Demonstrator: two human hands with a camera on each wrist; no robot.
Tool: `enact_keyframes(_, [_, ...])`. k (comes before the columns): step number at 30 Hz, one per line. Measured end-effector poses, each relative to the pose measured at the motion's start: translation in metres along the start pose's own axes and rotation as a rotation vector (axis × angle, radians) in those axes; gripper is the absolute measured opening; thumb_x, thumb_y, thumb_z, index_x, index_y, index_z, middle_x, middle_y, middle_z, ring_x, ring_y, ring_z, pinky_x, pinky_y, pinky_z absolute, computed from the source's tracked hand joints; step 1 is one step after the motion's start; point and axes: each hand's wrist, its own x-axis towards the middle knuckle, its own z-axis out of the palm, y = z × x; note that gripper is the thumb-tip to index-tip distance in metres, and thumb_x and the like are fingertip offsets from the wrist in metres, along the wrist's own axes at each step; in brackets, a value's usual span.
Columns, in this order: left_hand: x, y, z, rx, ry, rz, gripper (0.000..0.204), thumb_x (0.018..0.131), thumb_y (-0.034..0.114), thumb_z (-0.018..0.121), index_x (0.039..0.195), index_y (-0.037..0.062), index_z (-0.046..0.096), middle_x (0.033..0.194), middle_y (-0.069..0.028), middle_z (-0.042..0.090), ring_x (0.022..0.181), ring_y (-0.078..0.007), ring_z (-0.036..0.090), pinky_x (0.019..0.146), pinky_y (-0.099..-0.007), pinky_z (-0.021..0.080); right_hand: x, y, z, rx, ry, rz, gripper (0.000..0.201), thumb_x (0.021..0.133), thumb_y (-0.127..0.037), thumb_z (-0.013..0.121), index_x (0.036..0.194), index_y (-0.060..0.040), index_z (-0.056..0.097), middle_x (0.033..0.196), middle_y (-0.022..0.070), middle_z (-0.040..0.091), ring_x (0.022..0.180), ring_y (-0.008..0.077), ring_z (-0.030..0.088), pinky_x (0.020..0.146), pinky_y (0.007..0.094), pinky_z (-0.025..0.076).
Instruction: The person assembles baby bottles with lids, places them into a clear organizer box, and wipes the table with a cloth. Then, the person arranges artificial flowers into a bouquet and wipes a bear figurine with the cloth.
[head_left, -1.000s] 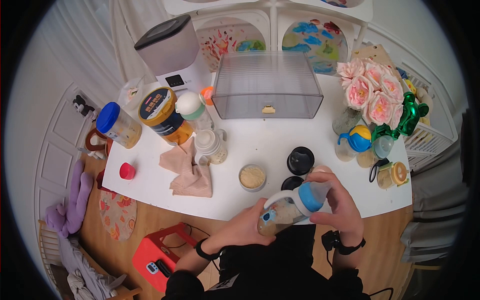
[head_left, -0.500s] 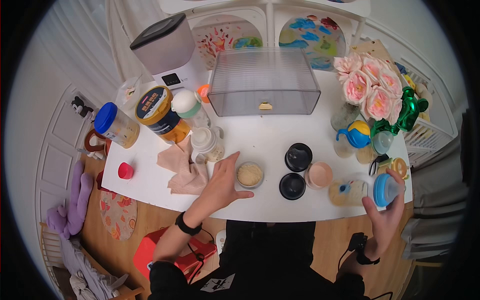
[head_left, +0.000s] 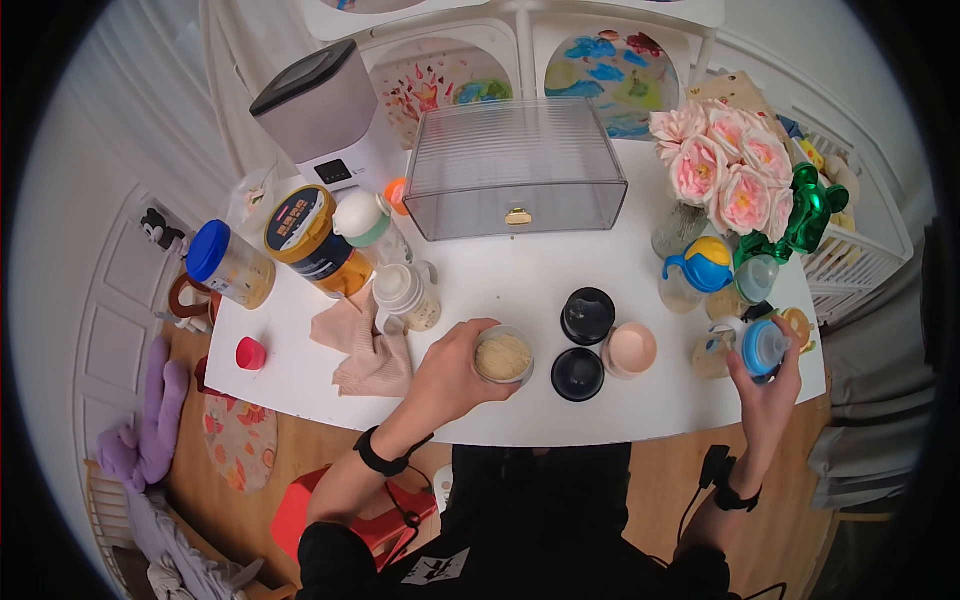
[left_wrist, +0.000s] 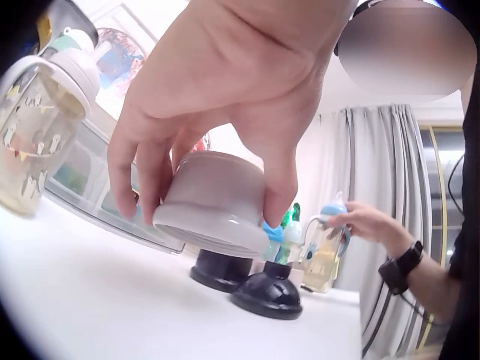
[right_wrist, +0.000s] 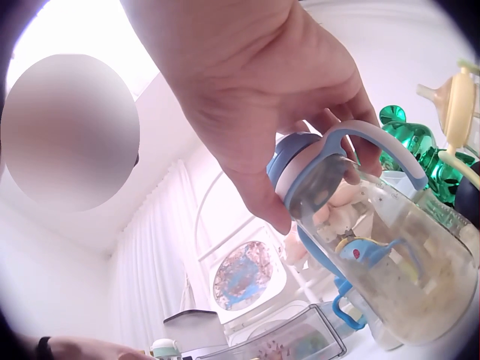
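Note:
My left hand [head_left: 445, 380] grips a small pale cup [head_left: 503, 368] of beige powder near the front of the white table. In the left wrist view, fingers and thumb wrap the sides of the cup [left_wrist: 214, 191], which is tilted with its wider end down. At the table's right end, my right hand [head_left: 768, 402] holds a baby bottle [head_left: 712, 357] by its blue collar, below a clear teat. The right wrist view shows the bottle [right_wrist: 420, 289] with a curved handle and pale contents low inside. Two black lids [head_left: 588, 316] and a pink cup [head_left: 630, 351] stand between the hands.
A clear box [head_left: 515, 205] stands at the back. Left of it are a white appliance [head_left: 330, 170], a yellow-lidded tub [head_left: 312, 240], other bottles and a pink cloth [head_left: 365, 350]. Pink roses [head_left: 730, 165] and a blue-and-yellow cup [head_left: 700, 272] stand at the right.
Both hands were on the bottle; then it went right in the right hand, and the left hand let go. The left hand has since reached the powder cup and taken hold of it.

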Motion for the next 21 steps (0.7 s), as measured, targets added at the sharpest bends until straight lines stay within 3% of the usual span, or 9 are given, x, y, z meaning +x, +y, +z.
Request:
enact_keyframes(5, [-0.004, 0.008, -0.002, 0.057, -0.007, 0.003, 0.070, 0.062, 0.026, 0.086, 0.122, 0.0029, 0.058, 0.111, -0.0185, 0.065, 0.100, -0.0334, 0.066, 0.088, -0.0376, 0.053, 0.002, 0.000, 0.004, -0.008, -0.010, 0.011, 0.063, 0.077, -0.013, 0.081, 0.130, -0.0016, 0.050, 0.112, 0.0126, 0.063, 0.101, 0.0196, 0.062, 0.090, 0.0324, 0.050])
enact_keyframes(7, [-0.002, 0.009, -0.007, 0.109, -0.119, -0.044, 0.068, 0.063, 0.026, 0.086, 0.120, 0.0025, 0.059, 0.111, -0.0184, 0.065, 0.100, -0.0340, 0.066, 0.089, -0.0379, 0.053, 0.003, 0.002, 0.003, 0.002, -0.015, 0.025, 0.063, 0.077, -0.014, 0.081, 0.130, -0.0016, 0.050, 0.112, 0.0125, 0.063, 0.101, 0.0194, 0.062, 0.090, 0.0321, 0.050])
enact_keyframes(14, [-0.002, 0.015, -0.007, -0.016, -0.075, -0.029, 0.069, 0.061, 0.027, 0.087, 0.119, 0.0017, 0.060, 0.111, -0.0182, 0.066, 0.101, -0.0324, 0.066, 0.089, -0.0365, 0.052, 0.010, 0.015, 0.007, 0.034, -0.013, 0.078, 0.065, 0.077, -0.014, 0.081, 0.131, -0.0018, 0.049, 0.112, 0.0118, 0.063, 0.099, 0.0185, 0.062, 0.087, 0.0308, 0.051])
enact_keyframes(21, [-0.005, 0.013, -0.005, -0.038, -0.074, 0.016, 0.072, 0.061, 0.026, 0.089, 0.122, 0.0023, 0.060, 0.109, -0.0153, 0.067, 0.100, -0.0251, 0.066, 0.090, -0.0331, 0.051, 0.013, 0.022, 0.016, 0.040, -0.030, 0.050, 0.064, 0.078, -0.014, 0.081, 0.133, -0.0020, 0.048, 0.113, 0.0115, 0.063, 0.097, 0.0176, 0.063, 0.082, 0.0290, 0.052])
